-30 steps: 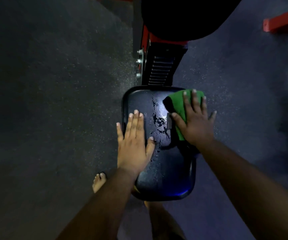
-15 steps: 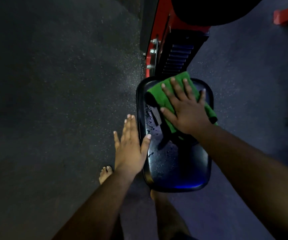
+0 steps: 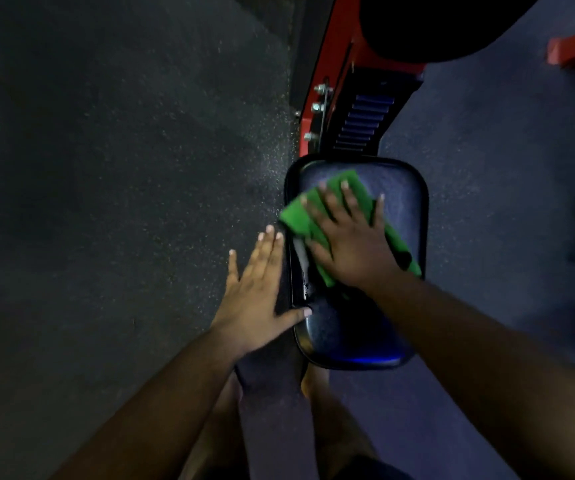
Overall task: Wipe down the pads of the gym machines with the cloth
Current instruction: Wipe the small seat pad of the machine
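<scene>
my left hand (image 3: 254,296) lies flat with straight fingers, thumb touching the edge of one black seat pad (image 3: 403,209). my right hand (image 3: 348,244) presses, fingers spread, on one green cloth (image 3: 299,216) beneath it, on that pad. dark speckled floor (image 3: 123,168); red frame (image 3: 327,64) beyond.

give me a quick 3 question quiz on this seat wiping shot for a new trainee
1. True or false: the right hand presses the folded green cloth flat on the black padded seat.
2. Which part of the left hand touches the seat? A) palm B) thumb tip C) all fingertips
3. Fill in: the bolted machine frame behind the seat is painted ___.

Key: 1 true; 2 B, with the fingers stretched out beyond the seat's left edge, over the dark speckled floor; 3 red.
</scene>
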{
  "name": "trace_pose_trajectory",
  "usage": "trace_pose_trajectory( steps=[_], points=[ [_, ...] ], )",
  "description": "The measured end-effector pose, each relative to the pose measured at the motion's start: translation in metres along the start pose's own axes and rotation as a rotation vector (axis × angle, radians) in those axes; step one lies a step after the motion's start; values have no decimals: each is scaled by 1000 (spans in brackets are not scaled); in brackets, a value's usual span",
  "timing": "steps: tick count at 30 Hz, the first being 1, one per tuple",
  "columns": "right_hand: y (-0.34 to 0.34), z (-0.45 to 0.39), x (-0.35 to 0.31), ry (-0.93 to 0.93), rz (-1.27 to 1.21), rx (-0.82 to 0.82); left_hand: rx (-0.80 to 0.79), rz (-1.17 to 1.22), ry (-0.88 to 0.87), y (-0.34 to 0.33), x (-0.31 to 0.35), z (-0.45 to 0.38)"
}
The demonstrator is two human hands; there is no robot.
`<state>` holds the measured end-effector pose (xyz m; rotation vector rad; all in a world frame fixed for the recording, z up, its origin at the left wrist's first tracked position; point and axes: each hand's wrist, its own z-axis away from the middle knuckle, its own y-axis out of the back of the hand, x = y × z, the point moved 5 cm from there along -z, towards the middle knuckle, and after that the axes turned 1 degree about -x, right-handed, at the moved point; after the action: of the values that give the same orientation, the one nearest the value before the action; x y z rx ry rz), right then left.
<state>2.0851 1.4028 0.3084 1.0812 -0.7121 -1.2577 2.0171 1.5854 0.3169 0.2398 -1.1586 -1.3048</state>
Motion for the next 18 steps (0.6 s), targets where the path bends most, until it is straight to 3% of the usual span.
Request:
trace_pose_trajectory(
  steps=[4, 7, 9, 13, 16, 18],
  points=[
    [18, -74, -2, -185, -57, 60, 124, 264, -48, 9, -8, -4],
    [8, -26, -30, 1, 14, 47, 225, 404, 0, 18, -12, -7],
    [-5, 38, -45, 120, 35, 35, 214, 387, 28, 18, -6, -7],
    [-29, 120, -39, 147, 12, -9, 119, 314, 62, 5, 9, -4],
    [-19, 92, -9, 110, 37, -27, 112, 288, 64, -3, 15, -3],
    [-6, 42, 9, -65, -23, 22, 138, 290, 61, -6, 11, -6]
  ],
)
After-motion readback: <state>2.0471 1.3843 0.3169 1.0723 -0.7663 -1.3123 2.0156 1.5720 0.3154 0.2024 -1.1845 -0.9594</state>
